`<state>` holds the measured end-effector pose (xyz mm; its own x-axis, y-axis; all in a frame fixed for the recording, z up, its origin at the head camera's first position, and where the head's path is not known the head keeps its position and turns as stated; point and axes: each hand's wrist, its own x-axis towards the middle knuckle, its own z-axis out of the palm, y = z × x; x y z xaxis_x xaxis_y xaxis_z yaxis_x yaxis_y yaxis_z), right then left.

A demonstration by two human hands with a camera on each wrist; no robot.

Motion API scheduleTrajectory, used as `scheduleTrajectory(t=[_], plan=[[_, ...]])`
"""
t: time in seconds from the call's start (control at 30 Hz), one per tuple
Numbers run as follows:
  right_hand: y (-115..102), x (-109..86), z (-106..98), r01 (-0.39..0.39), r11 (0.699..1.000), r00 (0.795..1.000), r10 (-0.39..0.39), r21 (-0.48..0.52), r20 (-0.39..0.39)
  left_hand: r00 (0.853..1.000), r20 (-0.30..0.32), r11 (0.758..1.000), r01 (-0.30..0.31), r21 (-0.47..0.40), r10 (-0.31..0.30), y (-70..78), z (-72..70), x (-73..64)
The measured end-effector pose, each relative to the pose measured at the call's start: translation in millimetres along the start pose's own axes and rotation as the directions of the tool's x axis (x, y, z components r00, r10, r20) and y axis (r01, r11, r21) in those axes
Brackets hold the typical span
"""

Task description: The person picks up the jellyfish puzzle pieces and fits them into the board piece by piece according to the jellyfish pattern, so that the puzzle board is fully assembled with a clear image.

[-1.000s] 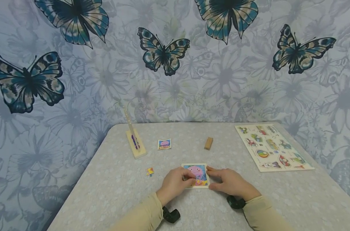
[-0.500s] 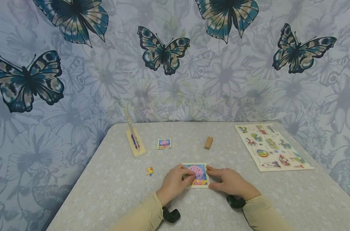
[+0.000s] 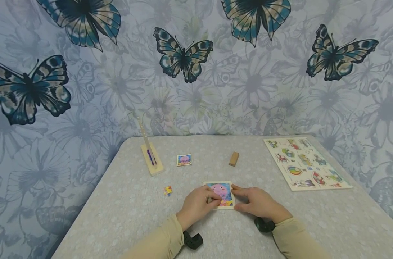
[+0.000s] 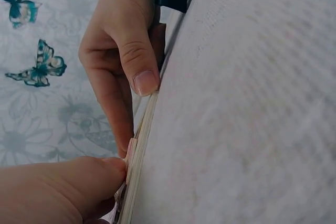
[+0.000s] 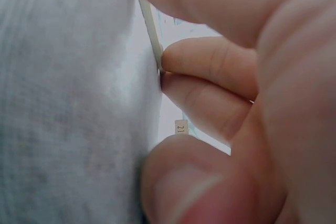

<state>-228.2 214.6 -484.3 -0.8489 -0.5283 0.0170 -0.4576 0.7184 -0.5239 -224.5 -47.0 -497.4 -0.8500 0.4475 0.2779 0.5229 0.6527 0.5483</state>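
A square framed jigsaw puzzle (image 3: 227, 194) with a pink cartoon creature on blue lies on the table in front of me. My left hand (image 3: 198, 201) reaches over its left side and covers that part. Its thumb and fingers pinch a thin puzzle piece (image 4: 132, 148), which stands slightly raised at the picture's surface in the left wrist view. My right hand (image 3: 259, 204) braces the frame's right edge, index fingertip near the far corner and thumb near the close one. In the right wrist view the fingertips touch the frame edge (image 5: 151, 30).
Left of the puzzle lie small yellow and red puzzle pieces (image 3: 167, 190). Behind are a small picture card (image 3: 184, 160) and a wooden block (image 3: 234, 159). A wooden stand with an upright rod (image 3: 152, 165) is at far left, a picture board (image 3: 308, 165) at right.
My left fingertips have shifted slightly right and nearer over the picture's lower part. The right hand stays at the frame's right edge. The head view has tipped down a little.
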Motion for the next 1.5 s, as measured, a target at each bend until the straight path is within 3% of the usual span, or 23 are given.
scheduleTrajectory(t=[0.23,0.87,0.97,1.07,1.17,1.3,1.4,1.5], plan=[[-2.9,4.3,-3.1,0.013,1.000,1.000,-0.013,0.000,0.007,1.000,-0.012,0.999,-0.019,0.047,0.019,-2.4,0.1,-0.3],[-3.9,4.0,0.1,-0.003,1.000,1.000,0.002,0.027,0.019,1.000,-0.002,1.000,-0.021,0.017,0.021,-2.6,-1.9,-5.5],[-3.0,1.5,3.7,-0.008,0.999,1.000,0.007,0.034,0.022,1.000,-0.006,1.000,0.002,-0.004,-0.002,-3.0,0.1,-7.4],[-3.3,0.4,6.8,-0.016,0.999,1.000,0.016,0.042,0.019,0.997,-0.060,0.997,0.046,-0.054,-0.049,-3.4,-1.3,-8.9],[-4.4,0.4,8.7,-0.033,0.998,0.999,0.032,0.051,0.022,0.985,-0.140,0.987,0.082,-0.137,-0.101,-3.2,-14.6,-9.8],[-5.2,0.4,8.8,-0.043,0.998,0.999,0.041,0.050,0.030,0.959,-0.239,0.964,0.091,-0.250,-0.152,-9.2,-55.6,-10.0],[-5.9,0.1,7.3,-0.035,0.999,0.999,0.034,0.042,0.026,0.931,-0.299,0.948,0.119,-0.294,-0.209,-28.6,-87.9,-13.1],[-6.4,0.7,5.7,-0.031,0.999,0.999,0.030,0.035,0.018,0.894,-0.325,0.934,0.221,-0.281,-0.309,-58.8,-108.0,-22.3]])
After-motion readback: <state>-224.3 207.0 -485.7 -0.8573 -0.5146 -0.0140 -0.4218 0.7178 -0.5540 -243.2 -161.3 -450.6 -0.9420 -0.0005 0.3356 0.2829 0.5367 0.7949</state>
